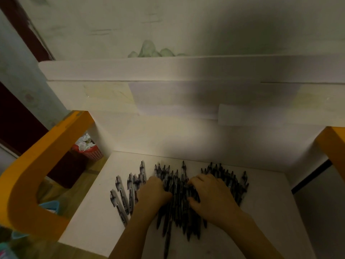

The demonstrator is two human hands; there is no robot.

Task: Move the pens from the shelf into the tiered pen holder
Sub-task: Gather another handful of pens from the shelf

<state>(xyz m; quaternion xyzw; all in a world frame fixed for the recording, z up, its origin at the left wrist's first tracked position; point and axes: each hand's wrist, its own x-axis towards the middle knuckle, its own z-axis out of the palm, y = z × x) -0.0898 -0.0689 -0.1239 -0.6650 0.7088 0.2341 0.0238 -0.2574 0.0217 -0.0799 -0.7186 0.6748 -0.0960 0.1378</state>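
Several black and clear pens (177, 195) lie in a loose heap on the white shelf (268, 212), tips pointing towards me. My left hand (152, 193) lies on the left side of the heap, fingers curled round a bunch of pens. My right hand (209, 195) lies on the right side, fingers and thumb curled into the pens as well. More pens spread out to the left (121, 195) and right (235, 182) of my hands. The tiered pen holder is not clearly in view.
Orange frame pieces flank the shelf at left (31, 176) and right (334, 146). A white back panel (186, 131) rises behind the pens. Below left stand a red basket with crumpled paper (87, 148) and a light blue container (49, 206).
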